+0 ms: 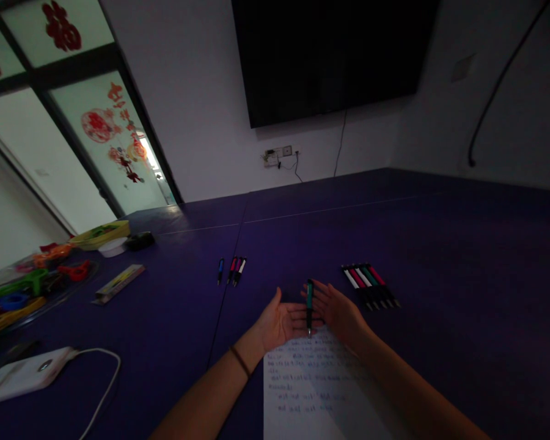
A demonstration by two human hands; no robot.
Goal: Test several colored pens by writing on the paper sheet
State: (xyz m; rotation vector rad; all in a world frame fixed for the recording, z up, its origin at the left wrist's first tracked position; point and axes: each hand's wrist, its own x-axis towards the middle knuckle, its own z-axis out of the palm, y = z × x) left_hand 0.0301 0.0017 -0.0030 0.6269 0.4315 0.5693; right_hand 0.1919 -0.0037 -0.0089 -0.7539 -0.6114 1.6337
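The teal pen (310, 305) is at the lower middle of the frame, tip toward the bottom, lying across the outstretched fingers where the 2 hands meet. The left hand (279, 322) is palm up, its grip unclenched, fingers passing behind the pen. The right hand (343, 315) is also palm up with its grip loose, fingertips beside the pen's upper part. Below them, paper (302, 391) with handwriting lies on the purple worktop (462, 256), partly under the right forearm. Right of centre, 5 pens (369, 286) lie in a slanted row near the right hand. Left of centre are 3 clustered pens (236, 271) with 1 blue pen (220, 271) just beside them. A box (120, 283) lies farther left; a white device (27, 374) with a cable (112, 379) lies at lower left.
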